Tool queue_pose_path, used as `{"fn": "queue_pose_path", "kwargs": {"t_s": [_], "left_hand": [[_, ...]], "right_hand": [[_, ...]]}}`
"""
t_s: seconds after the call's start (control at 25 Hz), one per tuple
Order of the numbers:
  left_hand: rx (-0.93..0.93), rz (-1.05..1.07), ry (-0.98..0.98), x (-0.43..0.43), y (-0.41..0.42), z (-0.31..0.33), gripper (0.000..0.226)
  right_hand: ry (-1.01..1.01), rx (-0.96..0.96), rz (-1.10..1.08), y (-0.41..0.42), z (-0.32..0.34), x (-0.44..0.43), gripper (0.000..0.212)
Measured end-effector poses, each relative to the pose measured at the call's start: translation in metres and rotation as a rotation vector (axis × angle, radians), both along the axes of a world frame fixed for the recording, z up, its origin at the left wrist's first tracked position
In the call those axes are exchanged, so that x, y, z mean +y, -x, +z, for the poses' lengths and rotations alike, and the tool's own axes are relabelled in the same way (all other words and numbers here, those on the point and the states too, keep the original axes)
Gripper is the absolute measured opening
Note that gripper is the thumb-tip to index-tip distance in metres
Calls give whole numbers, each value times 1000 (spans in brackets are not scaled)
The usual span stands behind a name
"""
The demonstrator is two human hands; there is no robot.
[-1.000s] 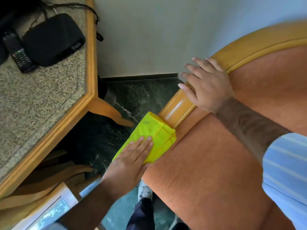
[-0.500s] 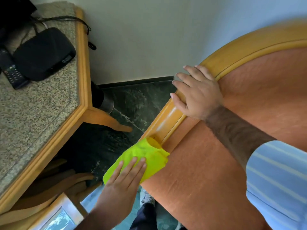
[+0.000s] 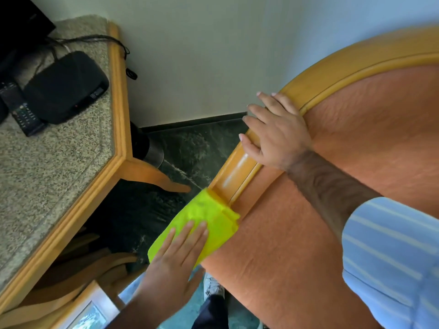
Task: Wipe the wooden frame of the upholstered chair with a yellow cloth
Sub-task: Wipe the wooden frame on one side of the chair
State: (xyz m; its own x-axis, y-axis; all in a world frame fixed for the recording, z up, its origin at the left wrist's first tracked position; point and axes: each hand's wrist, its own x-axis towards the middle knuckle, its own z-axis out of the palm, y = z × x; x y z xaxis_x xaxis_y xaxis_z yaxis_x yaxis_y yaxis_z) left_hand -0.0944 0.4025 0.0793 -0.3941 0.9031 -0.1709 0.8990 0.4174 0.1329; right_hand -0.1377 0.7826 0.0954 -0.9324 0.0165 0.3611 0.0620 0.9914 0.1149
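Here the left hand (image 3: pixel 175 262) is pressing flat, fingers spread, the soft limp yellow cloth (image 3: pixel 204 224) (best palmed, lower centre) onto the slick wooden frame (image 3: pixel 237 169), while the right hand (image 3: pixel 278 134) is resting open, bracing it.

Over the last second we have slid the yellow cloth (image 3: pixel 202 226) down the wooden frame (image 3: pixel 237 172) under our flat left hand (image 3: pixel 175 260), baring a longer glossy stretch of rail above it. Our right hand (image 3: pixel 275 131) has shifted a little lower along the curve.
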Motion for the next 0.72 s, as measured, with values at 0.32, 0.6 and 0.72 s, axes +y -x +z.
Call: {"fn": "queue_pose_path", "kwargs": {"t_s": [0.32, 0.6, 0.72], "left_hand": [[-179, 173, -160, 128, 38, -5, 80], [-107, 54, -17, 3, 13, -6, 80], [-174, 136, -91, 86, 31, -1, 81]], "right_hand": [[-24, 6, 18, 1, -4, 4, 50], [-4, -30, -20, -1, 1, 0, 52], [-1, -10, -14, 0, -2, 0, 51]]}}
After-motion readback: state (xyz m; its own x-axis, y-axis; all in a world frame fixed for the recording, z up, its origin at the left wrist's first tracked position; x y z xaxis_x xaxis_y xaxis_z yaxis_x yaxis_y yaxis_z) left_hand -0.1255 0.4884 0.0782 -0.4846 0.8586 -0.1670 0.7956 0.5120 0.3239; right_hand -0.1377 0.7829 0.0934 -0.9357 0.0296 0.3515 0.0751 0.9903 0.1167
